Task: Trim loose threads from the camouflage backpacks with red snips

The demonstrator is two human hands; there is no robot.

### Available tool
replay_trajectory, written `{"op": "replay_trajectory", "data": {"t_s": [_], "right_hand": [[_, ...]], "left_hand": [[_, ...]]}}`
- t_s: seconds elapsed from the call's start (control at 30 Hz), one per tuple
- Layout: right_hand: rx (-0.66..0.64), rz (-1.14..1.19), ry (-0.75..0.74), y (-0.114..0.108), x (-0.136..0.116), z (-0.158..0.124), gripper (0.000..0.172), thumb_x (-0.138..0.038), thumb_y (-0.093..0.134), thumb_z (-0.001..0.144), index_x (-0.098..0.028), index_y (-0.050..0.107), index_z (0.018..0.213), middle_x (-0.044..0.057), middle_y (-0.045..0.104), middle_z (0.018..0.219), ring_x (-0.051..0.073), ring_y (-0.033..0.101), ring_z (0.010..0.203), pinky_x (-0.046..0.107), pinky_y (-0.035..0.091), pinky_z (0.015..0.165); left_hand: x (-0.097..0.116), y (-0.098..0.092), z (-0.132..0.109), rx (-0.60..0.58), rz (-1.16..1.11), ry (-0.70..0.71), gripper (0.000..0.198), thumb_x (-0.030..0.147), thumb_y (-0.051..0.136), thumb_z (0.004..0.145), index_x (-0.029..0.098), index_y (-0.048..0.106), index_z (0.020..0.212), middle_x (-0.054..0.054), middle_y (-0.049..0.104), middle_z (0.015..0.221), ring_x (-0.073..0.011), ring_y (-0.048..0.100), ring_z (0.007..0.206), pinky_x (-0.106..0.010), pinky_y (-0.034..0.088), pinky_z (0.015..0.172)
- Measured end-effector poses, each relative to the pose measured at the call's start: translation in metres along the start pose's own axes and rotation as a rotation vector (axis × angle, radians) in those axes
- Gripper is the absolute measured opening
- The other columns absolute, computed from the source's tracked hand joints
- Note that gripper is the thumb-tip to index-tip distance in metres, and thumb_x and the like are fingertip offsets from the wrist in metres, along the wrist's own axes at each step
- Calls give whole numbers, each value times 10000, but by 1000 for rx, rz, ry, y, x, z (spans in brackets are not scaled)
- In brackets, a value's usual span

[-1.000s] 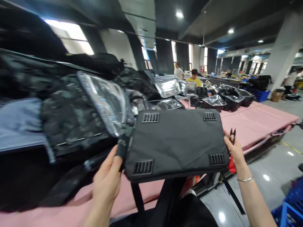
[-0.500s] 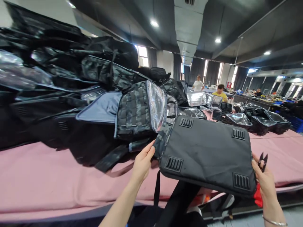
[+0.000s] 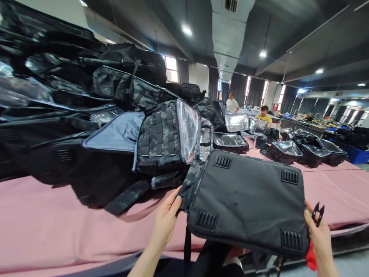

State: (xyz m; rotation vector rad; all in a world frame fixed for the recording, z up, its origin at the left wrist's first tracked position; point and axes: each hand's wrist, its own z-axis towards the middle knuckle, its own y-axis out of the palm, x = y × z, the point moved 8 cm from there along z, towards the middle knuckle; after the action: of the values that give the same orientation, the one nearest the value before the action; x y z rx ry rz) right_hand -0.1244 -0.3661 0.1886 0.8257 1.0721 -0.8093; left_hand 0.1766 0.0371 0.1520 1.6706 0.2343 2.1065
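A black bag [image 3: 249, 200] with a camouflage side is held up before me, its flat panel with ribbed feet facing me. My left hand [image 3: 167, 211] pinches the camouflage edge at its left side. At the right edge, my right hand [image 3: 318, 227] grips the bag, and small black thread snips [image 3: 318, 213] stick up from that same hand. Red material [image 3: 311, 257] shows beneath the right hand. Just behind the bag sits a camouflage bag [image 3: 161, 134] with a silver lining.
Dark bags [image 3: 72, 77] are heaped high at the left on a pink-covered table [image 3: 34, 227]. More silver-lined bags [image 3: 286, 148] stand at the right. Two people, one in white [image 3: 231, 104] and one in yellow [image 3: 264, 115], are beyond the table.
Both hands and the held bag have moved slightly down and left in the view. The heaped bags have shifted left in the picture. Both hands keep their hold.
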Motion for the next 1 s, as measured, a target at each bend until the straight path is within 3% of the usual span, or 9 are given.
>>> {"op": "replay_trajectory", "data": {"t_s": [0.13,0.2,0.33,0.4,0.5,0.67,0.77,0.87,1.0], "right_hand": [[55,18,26,-16,26,-19,640,-428,703,660,-163,533,1217,74,510,1231,226,434,1184,275,371,995],[61,65,84,-24,49,-29,653,-414,712,653,-164,519,1225,77,505,1238,234,431,1185,276,384,983],[126,130,162,-39,95,-50,719,-399,740,605,-149,500,1235,100,493,1246,267,422,1185,284,451,921],[168,133,170,-45,114,-57,724,-392,750,580,-141,510,1216,109,494,1242,268,429,1178,268,466,899],[162,106,232,-46,145,-63,705,-393,754,560,-142,525,1178,110,521,1211,265,456,1154,252,487,856],[103,-145,277,-43,185,-67,573,-438,738,528,-111,613,981,104,619,1035,260,542,1051,268,485,835],[151,-271,223,-41,185,-74,519,-511,700,530,-102,631,843,94,647,832,243,615,805,275,508,647],[229,-267,157,-36,164,-84,568,-546,633,623,-97,599,968,40,585,647,134,509,490,225,401,428],[302,-210,41,-23,116,-103,547,-523,560,738,-121,523,1107,37,546,718,67,367,447,191,311,401]], "left_hand": [[-21,-20,-19,48,166,6,616,505,544,755,130,449,1235,-128,412,1326,-253,352,1249,-411,267,1063],[-17,-23,-31,87,370,77,541,473,483,800,139,453,1225,-127,438,1301,-255,374,1230,-441,274,1052],[39,9,-63,135,775,586,411,324,450,847,175,446,1231,-103,455,1269,-231,394,1193,-428,294,1029],[56,30,-71,112,816,732,370,269,479,844,194,462,1207,-79,507,1182,-181,477,1063,-344,377,955],[54,44,-64,37,760,706,263,254,525,825,195,527,1081,-45,554,1005,-113,522,783,-245,459,759],[4,29,-60,-65,746,524,227,321,475,848,165,580,974,-70,547,952,-136,545,810,-271,484,737],[-15,19,-73,-66,770,491,244,334,508,830,164,588,986,-80,536,984,-149,547,850,-303,485,786],[-13,19,-86,-30,778,574,218,271,558,806,181,578,1003,-65,531,1001,-150,533,916,-290,468,817],[-5,28,-91,24,804,689,173,191,597,772,174,589,944,-45,518,942,-128,529,875,-250,459,784]]}}
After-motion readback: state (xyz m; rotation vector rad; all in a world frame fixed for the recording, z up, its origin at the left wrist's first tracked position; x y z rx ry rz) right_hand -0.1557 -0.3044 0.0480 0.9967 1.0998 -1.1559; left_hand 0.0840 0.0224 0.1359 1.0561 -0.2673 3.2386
